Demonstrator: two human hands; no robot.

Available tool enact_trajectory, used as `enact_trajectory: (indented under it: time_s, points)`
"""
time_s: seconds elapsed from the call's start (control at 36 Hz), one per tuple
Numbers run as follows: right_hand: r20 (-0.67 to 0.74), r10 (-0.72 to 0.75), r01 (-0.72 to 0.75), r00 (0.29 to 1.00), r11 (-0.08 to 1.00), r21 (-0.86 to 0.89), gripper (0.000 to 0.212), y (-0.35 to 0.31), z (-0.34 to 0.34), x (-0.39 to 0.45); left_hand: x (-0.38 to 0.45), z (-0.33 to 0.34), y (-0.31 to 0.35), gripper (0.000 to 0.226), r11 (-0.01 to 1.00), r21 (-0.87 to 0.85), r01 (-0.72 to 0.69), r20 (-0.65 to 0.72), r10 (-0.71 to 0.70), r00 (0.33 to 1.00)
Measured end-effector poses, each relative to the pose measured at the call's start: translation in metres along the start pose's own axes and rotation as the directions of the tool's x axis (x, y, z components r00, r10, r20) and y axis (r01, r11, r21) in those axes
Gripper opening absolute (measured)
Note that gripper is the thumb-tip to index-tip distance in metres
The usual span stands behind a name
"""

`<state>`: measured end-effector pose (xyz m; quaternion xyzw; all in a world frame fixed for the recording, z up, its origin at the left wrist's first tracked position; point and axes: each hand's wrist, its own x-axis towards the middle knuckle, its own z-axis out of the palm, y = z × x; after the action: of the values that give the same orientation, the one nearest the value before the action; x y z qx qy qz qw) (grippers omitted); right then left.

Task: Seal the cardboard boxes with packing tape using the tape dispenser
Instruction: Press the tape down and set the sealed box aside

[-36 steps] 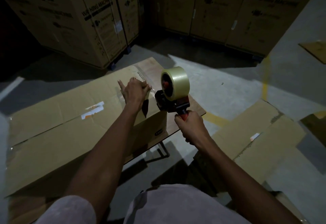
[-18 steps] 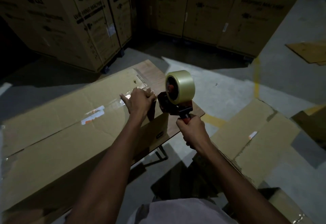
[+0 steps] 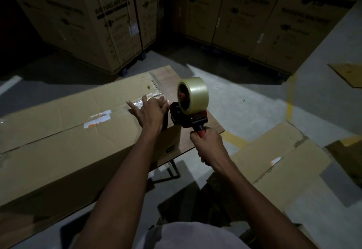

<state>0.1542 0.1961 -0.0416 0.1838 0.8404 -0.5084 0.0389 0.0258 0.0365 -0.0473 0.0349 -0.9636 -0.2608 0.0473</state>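
Note:
A long flat cardboard box [image 3: 64, 140] lies on a low wooden table [image 3: 195, 137]. Clear tape [image 3: 145, 100] shines along its centre seam near the right end. My left hand [image 3: 150, 113] lies flat on the box top at that end, fingers spread and pressing the tape down. My right hand [image 3: 209, 144] grips the red handle of the tape dispenser [image 3: 188, 117], which carries a roll of clear tape [image 3: 193, 95]. The dispenser's front sits against the box's right end, just beside my left hand.
Tall printed appliance cartons [image 3: 94, 19] stand in rows behind the table and at the back right [image 3: 274, 23]. Flattened cardboard sheets [image 3: 290, 172] lie on the concrete floor to the right. A yellow floor line [image 3: 290, 99] runs past them.
My left hand has opened from a loose fist to flat spread fingers on the taped seam. The dispenser has dropped slightly and stays at the box's right end.

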Motion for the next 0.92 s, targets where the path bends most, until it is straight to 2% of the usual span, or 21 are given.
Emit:
enact_trajectory:
  time_s: [0.08, 0.53, 0.64, 0.81, 0.92]
  points:
    - [0.014, -0.006, 0.006, 1.0, 1.0, 0.004, 0.024, 0.0, -0.002, 0.0, -0.003, 0.003, 0.001, 0.031, 1.0, 0.012, -0.018, -0.087, 0.019, 0.996]
    - [0.034, 0.006, -0.007, 0.999, 0.999, 0.038, 0.019, 0.017, -0.018, -0.015, 0.006, 0.011, -0.004, 0.032, 0.996, 0.083, -0.01, -0.126, 0.02, 0.992]
    - [0.029, 0.017, -0.018, 0.999, 0.999, 0.047, 0.018, 0.026, -0.019, -0.02, 0.005, 0.013, -0.005, 0.035, 0.995, 0.1, 0.001, -0.085, 0.007, 0.996]
    - [0.053, 0.023, -0.025, 0.998, 0.999, 0.029, 0.02, 0.03, -0.011, -0.014, 0.005, 0.003, -0.004, 0.033, 0.999, 0.0, -0.041, -0.029, 0.041, 0.999]
    - [0.078, 0.037, -0.042, 0.996, 0.997, 0.069, 0.021, 0.035, -0.009, -0.013, -0.006, 0.0, -0.003, 0.036, 0.995, 0.033, -0.092, 0.019, 0.091, 0.996]
